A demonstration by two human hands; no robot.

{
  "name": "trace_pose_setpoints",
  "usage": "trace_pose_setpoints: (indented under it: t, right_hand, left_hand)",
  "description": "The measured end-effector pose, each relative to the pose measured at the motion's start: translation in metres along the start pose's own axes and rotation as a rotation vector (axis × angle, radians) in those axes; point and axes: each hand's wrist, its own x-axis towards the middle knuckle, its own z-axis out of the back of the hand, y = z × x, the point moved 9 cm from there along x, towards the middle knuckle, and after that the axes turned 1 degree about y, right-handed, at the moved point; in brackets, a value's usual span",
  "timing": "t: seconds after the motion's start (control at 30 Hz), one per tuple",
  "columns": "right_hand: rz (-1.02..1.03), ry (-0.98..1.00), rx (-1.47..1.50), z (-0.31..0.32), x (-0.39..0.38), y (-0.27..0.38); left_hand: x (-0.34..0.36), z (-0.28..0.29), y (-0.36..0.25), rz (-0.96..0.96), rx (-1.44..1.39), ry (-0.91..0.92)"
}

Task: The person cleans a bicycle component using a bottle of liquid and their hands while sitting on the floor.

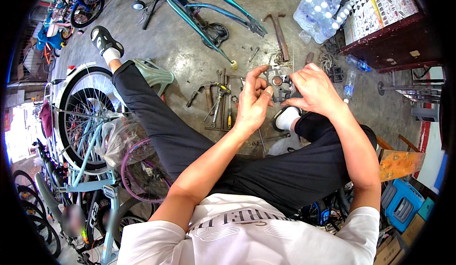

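Between my hands, in front of my lap, is a dark metal part (278,81) with a round center and uneven edges. My left hand (254,96) grips its left side with curled fingers. My right hand (313,88) grips the right side, thumb and fingers pressed on it. Part of the piece is hidden by my fingers, so its exact kind is unclear. Just beyond it on the floor lies a hammer (281,42) with a worn handle. Left of my hands lie several tools, among them a yellow-handled screwdriver (229,118) and wrenches (214,118).
A teal bike frame (194,13) lies ahead, with bicycles (81,120) crowded on the left and a green stool (154,77) by my left leg. Bottled water (320,13) stands at upper right beside a dark red cabinet (394,46). A blue case (399,203) is at lower right.
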Motion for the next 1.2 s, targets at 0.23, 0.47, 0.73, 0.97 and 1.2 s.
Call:
trace_pose_setpoints:
  t: [0.23, 0.47, 0.73, 0.97, 1.2]
  right_hand:
    - [0.018, -0.080, 0.016, 0.018, 0.007, 0.010]
    - [0.013, -0.022, 0.025, 0.003, -0.001, -0.002]
    - [0.000, -0.072, 0.067, 0.021, 0.002, 0.004]
    - [0.068, -0.017, 0.078, 0.015, -0.001, 0.006]
    - [0.075, 0.090, 0.070, 0.007, 0.000, 0.010]
  left_hand:
    - [-0.009, -0.008, -0.004, -0.052, 0.184, 0.053]
    - [-0.005, -0.003, 0.001, -0.018, 0.110, 0.008]
    - [-0.003, -0.008, -0.001, -0.068, 0.271, 0.118]
    - [0.018, 0.007, -0.030, -0.275, 0.454, -0.039]
    - [0.029, 0.000, -0.002, -0.037, 0.421, 0.094]
